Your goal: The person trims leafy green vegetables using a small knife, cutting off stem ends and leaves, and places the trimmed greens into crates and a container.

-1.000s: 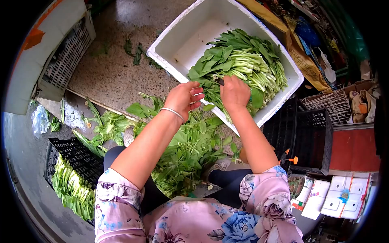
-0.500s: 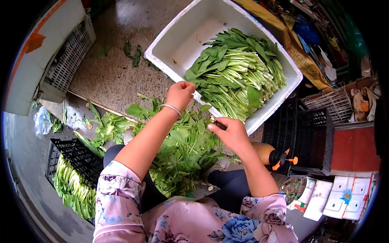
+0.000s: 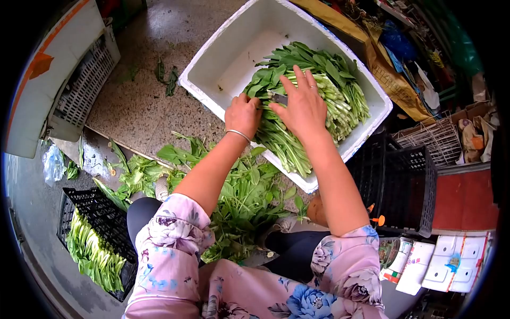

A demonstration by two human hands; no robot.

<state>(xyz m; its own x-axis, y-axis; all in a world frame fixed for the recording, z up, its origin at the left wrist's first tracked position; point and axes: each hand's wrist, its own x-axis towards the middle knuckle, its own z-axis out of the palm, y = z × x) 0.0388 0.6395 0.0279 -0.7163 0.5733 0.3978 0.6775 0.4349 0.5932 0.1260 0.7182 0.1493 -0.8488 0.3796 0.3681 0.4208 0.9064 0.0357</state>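
A heap of long-stemmed leafy greens [image 3: 332,103] lies in a white foam box [image 3: 226,69], mostly on its right side. My left hand [image 3: 243,114] is at the heap's left edge, fingers curled on some of the greens; the fingertips are partly hidden. My right hand [image 3: 303,106] lies over the middle of the heap, fingers stretched across the stems. A small knife [image 3: 280,99] sticks out between its thumb and forefinger, the handle hidden in the palm.
Loose leaves [image 3: 239,196] cover the floor between my legs. A black crate [image 3: 101,212] with greens stands at left. At right are more black crates [image 3: 406,183], white foam pieces [image 3: 457,260] and a bottle with an orange nozzle [image 3: 378,219], partly behind my forearm.
Both hands have moved forward from the box's near edge onto the greens inside. My right hand has brought the knife along, its fingers now stretched out. The view has shifted slightly.
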